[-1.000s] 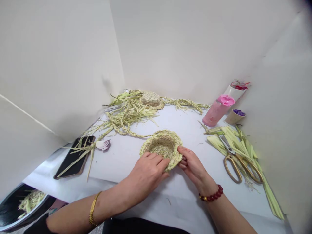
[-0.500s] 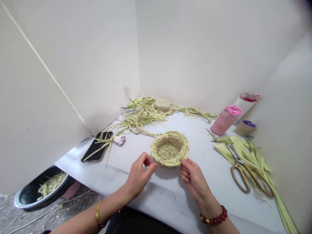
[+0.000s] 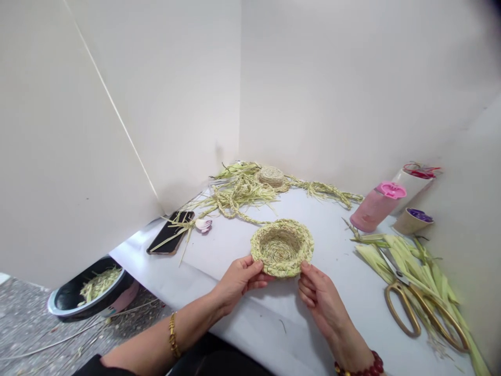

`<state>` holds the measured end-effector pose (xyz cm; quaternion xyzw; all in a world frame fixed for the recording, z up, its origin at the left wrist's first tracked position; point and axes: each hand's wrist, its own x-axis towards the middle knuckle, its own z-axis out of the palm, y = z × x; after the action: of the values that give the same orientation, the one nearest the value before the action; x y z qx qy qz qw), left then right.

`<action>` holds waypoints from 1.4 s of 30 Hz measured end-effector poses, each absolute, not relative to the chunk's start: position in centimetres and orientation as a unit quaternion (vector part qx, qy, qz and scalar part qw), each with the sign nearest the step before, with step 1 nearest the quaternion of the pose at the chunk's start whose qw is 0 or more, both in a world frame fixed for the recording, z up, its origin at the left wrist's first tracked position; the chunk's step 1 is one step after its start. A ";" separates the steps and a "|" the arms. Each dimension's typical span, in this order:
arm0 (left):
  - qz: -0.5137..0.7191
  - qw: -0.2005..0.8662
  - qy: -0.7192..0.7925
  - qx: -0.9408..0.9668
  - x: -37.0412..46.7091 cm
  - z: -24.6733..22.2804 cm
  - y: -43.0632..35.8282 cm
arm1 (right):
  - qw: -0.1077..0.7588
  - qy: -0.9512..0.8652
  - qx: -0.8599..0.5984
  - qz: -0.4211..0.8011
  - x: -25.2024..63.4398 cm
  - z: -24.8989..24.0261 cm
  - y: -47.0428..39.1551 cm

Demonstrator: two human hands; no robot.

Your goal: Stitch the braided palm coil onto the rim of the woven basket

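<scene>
A round woven basket (image 3: 281, 248) of pale green braided husk is held above the white table, its hollow turned up toward me. My left hand (image 3: 241, 279) grips the rim at the lower left, thumb on top and fingers partly beneath. At the lower right, my right hand (image 3: 319, 292) pinches the rim between thumb and fingers, the other fingers curled. From the basket's upper left edge a braid (image 3: 245, 215) runs back to a pile of loose husk strips (image 3: 250, 190). Behind stands a small woven hat-like piece (image 3: 271, 177).
Gold-handled scissors (image 3: 403, 282) lie on green husks (image 3: 426, 266) at the right. Beyond are a pink bottle (image 3: 373, 209), a white container (image 3: 415, 183) and a small cup (image 3: 413, 222). A phone (image 3: 170, 235) lies left, above a floor tub (image 3: 94, 290).
My left hand has moved right and taken hold of the basket's rim. My right hand keeps its hold. The view has shifted, so the table's things appear farther right.
</scene>
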<state>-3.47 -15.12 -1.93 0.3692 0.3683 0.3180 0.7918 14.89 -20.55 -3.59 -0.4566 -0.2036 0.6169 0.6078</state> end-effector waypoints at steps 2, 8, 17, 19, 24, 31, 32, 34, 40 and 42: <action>0.333 0.788 0.377 0.356 -3.5 -2.1 -15.3 | 0.605 -0.199 -0.471 0.610 15.0 -3.7 -20.5; 0.380 0.805 0.385 0.244 -3.5 -3.0 -15.6 | 0.617 -0.153 -0.412 0.653 14.8 -4.1 -20.7; 0.353 0.785 0.382 0.337 -4.8 -2.7 -13.8 | 0.559 -0.246 -0.603 0.513 16.6 -3.4 -20.2; 0.358 0.774 0.393 0.344 -4.8 -2.5 -12.7 | 0.579 -0.239 -0.585 0.515 16.8 -3.3 -19.6; 0.343 0.787 0.381 0.343 -5.1 -2.8 -11.4 | 0.600 -0.186 -0.462 0.626 17.1 -4.1 -19.2; 0.281 0.725 0.404 0.482 -5.6 -1.6 -7.9 | 0.532 -0.307 -0.635 0.467 19.3 -2.3 -16.9; 0.272 0.702 0.417 0.508 -5.2 -1.2 -7.1 | 0.530 -0.323 -0.645 0.446 19.6 -1.9 -16.1; 0.247 0.658 0.432 0.565 -4.4 -0.6 -5.9 | 0.525 -0.337 -0.640 0.448 19.7 -1.6 -14.8; 0.266 0.644 0.362 0.619 -3.3 -0.7 -5.9 | 0.517 -0.275 -0.550 0.595 19.6 -2.2 -14.8; 0.257 0.650 0.339 0.630 -3.6 -0.7 -5.9 | 0.505 -0.299 -0.566 0.579 20.1 -2.0 -15.0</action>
<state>-3.63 -5.89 -0.67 0.6297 0.3385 0.2574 0.6501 20.10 -14.98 -2.01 -0.5657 -0.2994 0.5792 0.5049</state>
